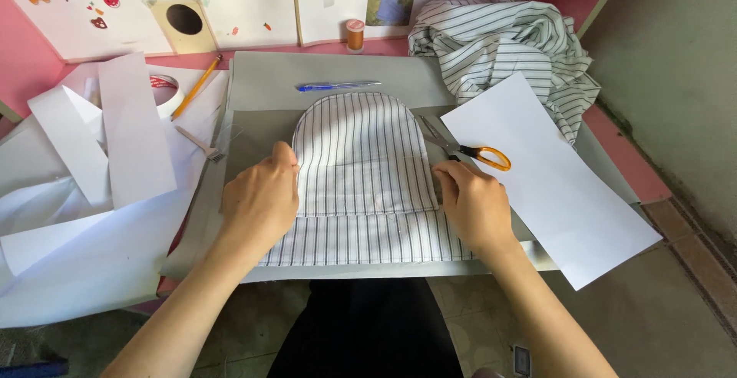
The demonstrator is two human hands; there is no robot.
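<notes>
While both hands are pressed flat on the cloth, the scene is read as follows.

Step in hand: an arch-shaped striped fabric piece (361,155) is being laid out and smoothed on a grey board (261,79); this is judged from the flat palms at both edges, with no cutting or marking tool taken up.

Fabric piece: it is placed at the centre of the board, its rounded end towards 12 o'clock and its straight hem towards 6 o'clock. A folded band is seen across the lower part.

Left hand (259,198): it is laid palm-down at 9 o'clock of the piece, fingers held together and touching the left edge; nothing is gripped.

Right hand (472,201): it is laid at 3 o'clock of the piece, fingers curled down onto the right edge; nothing is clamped, only pressed.

Scissors (468,150): orange-handled, left on the board at 2 o'clock of the piece, just beside the right hand's fingertips, blades pointing to 10 o'clock.

Blue pen (338,85): left lying at 12 o'clock, just beyond the rounded end.

White paper sheet (549,182): laid aslant at 3 o'clock, partly over the board's right edge.

Striped cloth heap (507,44): bundled at 1 o'clock, well apart from the hands.

Pencil (196,86) and tape roll (165,90): left at 10 o'clock among loose white paper.

Next move, as judged: the edges would need to be kept aligned and free of creases, so even pressure from both palms is called for, with one hand kept down whenever the other is lifted.
</notes>
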